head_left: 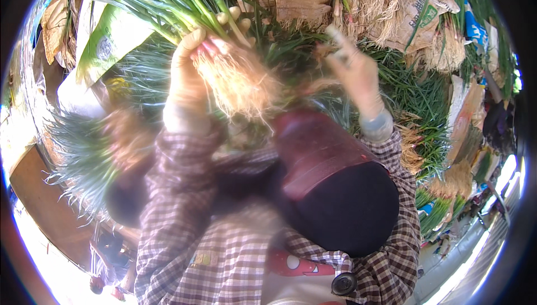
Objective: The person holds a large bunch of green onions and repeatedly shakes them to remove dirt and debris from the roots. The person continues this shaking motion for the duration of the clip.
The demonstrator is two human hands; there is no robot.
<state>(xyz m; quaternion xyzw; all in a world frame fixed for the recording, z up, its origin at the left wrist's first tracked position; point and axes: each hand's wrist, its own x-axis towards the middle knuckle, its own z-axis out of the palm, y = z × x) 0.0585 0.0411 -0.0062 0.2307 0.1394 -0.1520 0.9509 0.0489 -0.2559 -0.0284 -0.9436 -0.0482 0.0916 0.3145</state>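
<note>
My left hand (pixel 188 65) grips a bunch of green onions (pixel 239 74) near its pinkish-white bases. The leaves point up and away, and the pale stringy roots hang toward my lap. Over to the right, my right hand (pixel 356 72) is raised, blurred by movement, with thumb and finger apart. A blurred reddish-brown scrap (pixel 322 51) shows close to its fingertips; whether it touches them is unclear. Loose green leaves (pixel 289 49) cover the ground beneath both hands.
Another onion bunch (pixel 96 149) lies left of my left forearm. My knee, under a dark red cover (pixel 323 149), rises between my arms. Rooted onions (pixel 377 3) rest on printed sacking (pixel 419 15) at the upper right. Brown cardboard (pixel 46 208) stands at the lower left.
</note>
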